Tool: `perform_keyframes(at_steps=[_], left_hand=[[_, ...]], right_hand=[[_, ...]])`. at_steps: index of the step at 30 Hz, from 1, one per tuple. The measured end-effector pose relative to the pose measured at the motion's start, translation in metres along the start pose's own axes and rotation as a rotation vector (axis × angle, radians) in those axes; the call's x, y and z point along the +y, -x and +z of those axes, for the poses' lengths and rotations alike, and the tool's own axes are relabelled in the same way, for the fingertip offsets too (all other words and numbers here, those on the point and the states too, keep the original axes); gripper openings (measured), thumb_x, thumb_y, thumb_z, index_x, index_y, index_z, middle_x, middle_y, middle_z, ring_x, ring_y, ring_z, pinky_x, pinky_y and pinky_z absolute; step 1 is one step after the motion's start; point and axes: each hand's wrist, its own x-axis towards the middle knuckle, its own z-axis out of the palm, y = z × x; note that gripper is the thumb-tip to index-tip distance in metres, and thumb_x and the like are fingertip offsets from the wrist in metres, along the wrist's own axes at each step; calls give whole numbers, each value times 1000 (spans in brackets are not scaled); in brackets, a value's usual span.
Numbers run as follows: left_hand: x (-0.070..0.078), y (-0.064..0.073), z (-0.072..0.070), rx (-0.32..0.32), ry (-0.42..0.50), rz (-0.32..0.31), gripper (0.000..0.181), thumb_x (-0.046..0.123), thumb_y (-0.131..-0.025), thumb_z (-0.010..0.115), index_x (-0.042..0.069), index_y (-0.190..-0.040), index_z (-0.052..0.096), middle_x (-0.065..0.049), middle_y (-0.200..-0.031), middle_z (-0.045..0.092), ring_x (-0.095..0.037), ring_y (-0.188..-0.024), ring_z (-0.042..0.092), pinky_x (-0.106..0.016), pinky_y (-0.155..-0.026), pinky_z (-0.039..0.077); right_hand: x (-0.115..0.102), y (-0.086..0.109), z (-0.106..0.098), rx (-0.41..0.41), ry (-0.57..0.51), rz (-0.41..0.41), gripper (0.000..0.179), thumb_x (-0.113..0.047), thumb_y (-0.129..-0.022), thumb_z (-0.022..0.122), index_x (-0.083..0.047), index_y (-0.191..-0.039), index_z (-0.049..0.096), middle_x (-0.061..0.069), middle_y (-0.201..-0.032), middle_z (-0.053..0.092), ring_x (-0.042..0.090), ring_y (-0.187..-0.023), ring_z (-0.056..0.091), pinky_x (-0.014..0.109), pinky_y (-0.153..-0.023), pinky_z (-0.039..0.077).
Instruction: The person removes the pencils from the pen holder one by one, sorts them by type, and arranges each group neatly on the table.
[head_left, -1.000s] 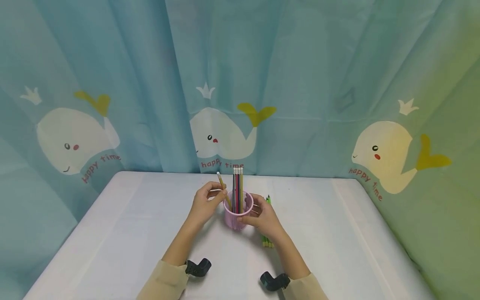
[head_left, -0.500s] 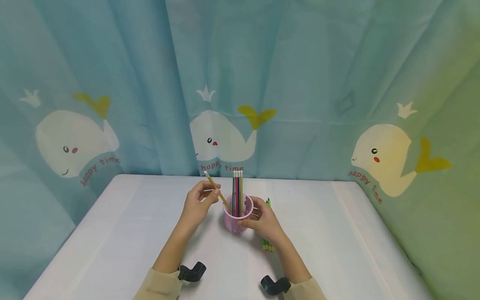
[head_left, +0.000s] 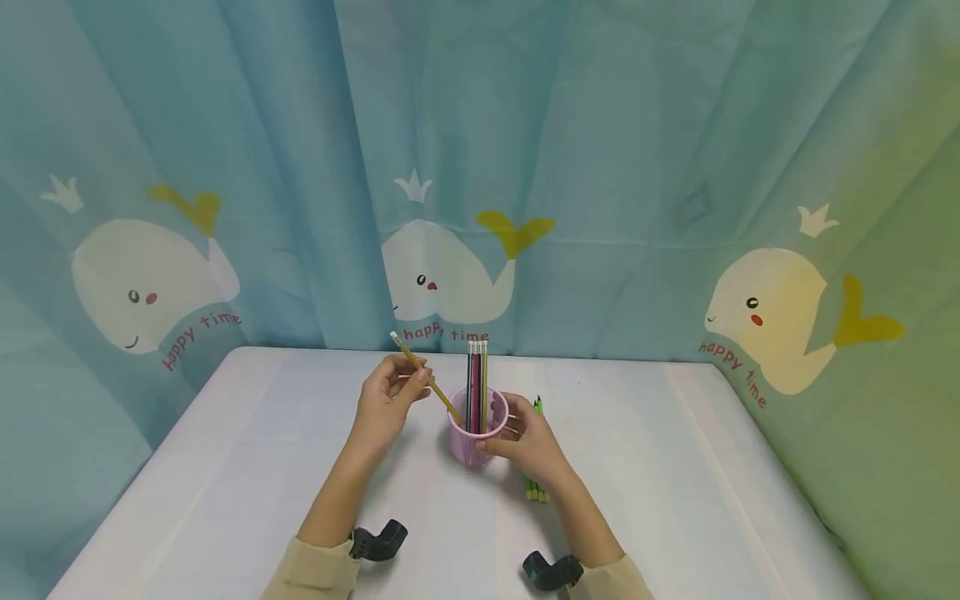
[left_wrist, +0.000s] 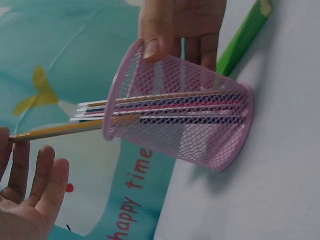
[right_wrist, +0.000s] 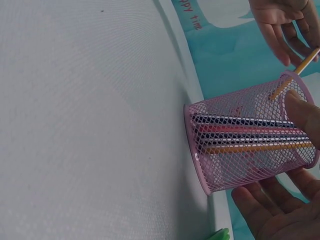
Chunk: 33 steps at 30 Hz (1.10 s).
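My left hand [head_left: 382, 410] pinches a yellow pencil [head_left: 429, 382] between thumb and fingers, its eraser end up and leaning left. The pencil's lower end is inside the rim of a pink mesh pen cup [left_wrist: 200, 137], as both wrist views show. Several dark, red and yellow striped pencils [head_left: 476, 387] stand upright in the cup, eraser ends up. My right hand [head_left: 531, 442] grips the cup from the right, thumb at the near side and fingers behind. The cup stands upright on the table.
Several green pencils [head_left: 537, 483] lie on the white table [head_left: 660, 483], just right of the cup and partly under my right hand. A blue-green curtain [head_left: 615, 167] with whale prints hangs behind the table.
My left hand has moved left, away from the cup, and the yellow pencil has tilted further left with its lower end still in the cup. The right hand and cup stay in place.
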Motion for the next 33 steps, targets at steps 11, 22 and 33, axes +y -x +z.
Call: perform_keyframes(at_steps=[11,22,33], left_hand=[[9,-1,-13,67,62,71,23,11,-100,61,0,-118,54,-17,-110,61,-23,-101,67,-33,-89,60],[13,-2,-24,136,73,65,25,11,-99,63,4,-121,52,-6,-104,60,-19,-97,68,-29,-85,60],[-3,-6,-34,141,30,-43,32,10,-100,61,-3,-126,48,-10,-109,57,-13,-92,67,-29,-82,61]], right_hand=[[-2,0,1,4,4,-4,78,-7,-73,87,-6,-141,49,18,-137,56,38,-126,56,43,-107,48],[-4,0,2,1,-25,0,78,-4,-73,87,-4,-141,49,20,-136,57,38,-127,56,45,-108,47],[-2,1,2,6,-24,4,77,-6,-73,87,-6,-140,50,19,-137,57,37,-128,55,45,-109,47]])
